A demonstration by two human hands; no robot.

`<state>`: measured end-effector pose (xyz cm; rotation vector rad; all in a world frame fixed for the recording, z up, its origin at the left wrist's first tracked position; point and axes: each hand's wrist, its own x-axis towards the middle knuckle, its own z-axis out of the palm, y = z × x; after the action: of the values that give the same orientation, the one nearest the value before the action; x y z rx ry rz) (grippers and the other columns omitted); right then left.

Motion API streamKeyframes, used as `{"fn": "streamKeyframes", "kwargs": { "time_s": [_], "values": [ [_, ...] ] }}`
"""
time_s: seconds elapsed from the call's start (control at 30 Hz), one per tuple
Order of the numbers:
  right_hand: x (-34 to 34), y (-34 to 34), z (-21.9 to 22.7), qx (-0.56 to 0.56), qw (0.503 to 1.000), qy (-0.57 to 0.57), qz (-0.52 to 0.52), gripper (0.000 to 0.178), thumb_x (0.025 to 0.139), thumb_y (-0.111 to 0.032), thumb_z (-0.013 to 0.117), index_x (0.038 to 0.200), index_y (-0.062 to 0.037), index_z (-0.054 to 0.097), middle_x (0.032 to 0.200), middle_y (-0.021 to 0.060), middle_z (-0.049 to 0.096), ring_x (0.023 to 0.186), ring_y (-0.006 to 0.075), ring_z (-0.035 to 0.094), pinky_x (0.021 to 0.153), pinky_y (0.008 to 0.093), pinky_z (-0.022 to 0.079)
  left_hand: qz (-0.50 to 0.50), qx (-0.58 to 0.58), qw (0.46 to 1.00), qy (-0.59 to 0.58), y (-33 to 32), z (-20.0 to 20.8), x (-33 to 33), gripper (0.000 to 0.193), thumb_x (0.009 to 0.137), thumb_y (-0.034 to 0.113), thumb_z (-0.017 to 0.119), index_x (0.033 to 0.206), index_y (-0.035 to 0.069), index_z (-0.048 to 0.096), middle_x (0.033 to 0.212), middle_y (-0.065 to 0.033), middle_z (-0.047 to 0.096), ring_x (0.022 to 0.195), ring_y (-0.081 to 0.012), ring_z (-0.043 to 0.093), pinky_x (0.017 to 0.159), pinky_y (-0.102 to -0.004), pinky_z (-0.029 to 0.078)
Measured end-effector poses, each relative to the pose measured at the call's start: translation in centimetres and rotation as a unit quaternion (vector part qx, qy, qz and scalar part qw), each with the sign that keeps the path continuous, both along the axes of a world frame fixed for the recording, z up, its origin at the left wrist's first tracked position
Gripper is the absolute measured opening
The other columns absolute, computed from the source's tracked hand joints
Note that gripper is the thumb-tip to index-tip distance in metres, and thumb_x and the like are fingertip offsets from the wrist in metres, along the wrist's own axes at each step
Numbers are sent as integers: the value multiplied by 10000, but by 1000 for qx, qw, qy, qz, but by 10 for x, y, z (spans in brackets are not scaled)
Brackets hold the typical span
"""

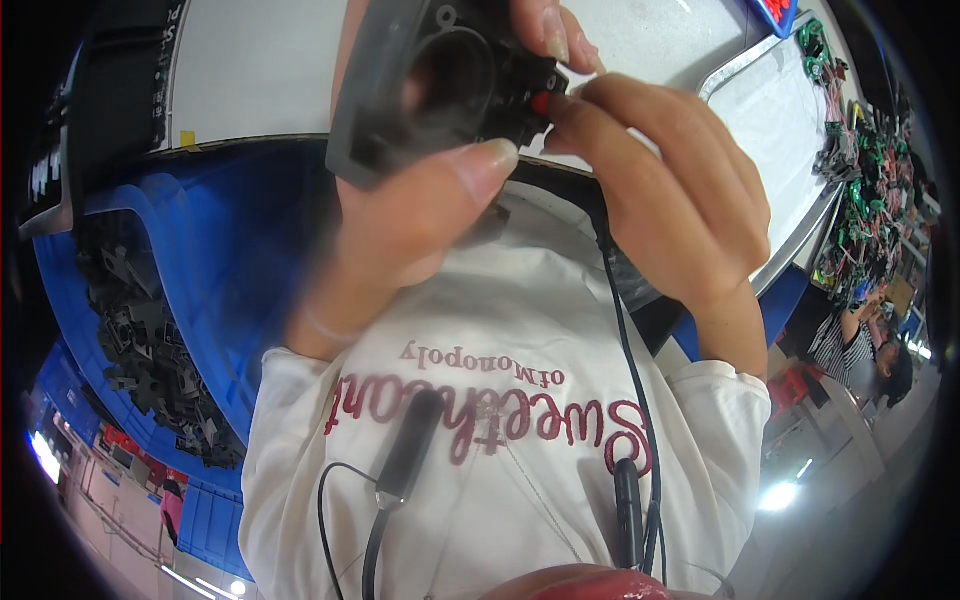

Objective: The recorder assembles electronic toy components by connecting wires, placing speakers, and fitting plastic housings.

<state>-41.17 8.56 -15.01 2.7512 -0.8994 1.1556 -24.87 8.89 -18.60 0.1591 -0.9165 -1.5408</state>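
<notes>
My left hand (410,220) is wrapped around a black plastic housing (365,130) with a large round opening, held up above the table's near edge. Its thumb presses on the front face, and fingertips show over the far edge. On the housing's right side, the fingers of my right hand (680,180) pinch a small red piece (542,103) against or into the black plastic. Most of that red piece is hidden by my fingertips, so its kind does not show.
Left of me stands a large blue bin (165,235) with many small black parts (150,340). A metal-rimmed white tray (770,130) lies at right, beside a heap of green boards with wires (865,220). A blue box (785,18) holds red pieces. Another person (850,350) is at far right.
</notes>
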Motion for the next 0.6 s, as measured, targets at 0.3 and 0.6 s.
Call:
{"fn": "streamKeyframes", "kwargs": {
  "time_s": [0.3,0.6],
  "values": [
    [-4,4,21,13,996,80,25,311,519,-27,686,805,92,651,786,184,625,654,275,645,567,291,532,-20,-21,999,14,-10,-13,-2,759,640,183,581,1353,78,344,1094,-82,420,1084,-289,434,1043,-436,293],
    [-14,-7,-9,-35,998,-19,45,256,513,-106,582,740,10,583,700,66,492,523,164,494,415,274,388,-18,-41,998,33,-8,-9,-15,737,608,179,627,1299,103,384,1064,-59,424,1042,-254,424,1056,-424,247]
  ]
}}
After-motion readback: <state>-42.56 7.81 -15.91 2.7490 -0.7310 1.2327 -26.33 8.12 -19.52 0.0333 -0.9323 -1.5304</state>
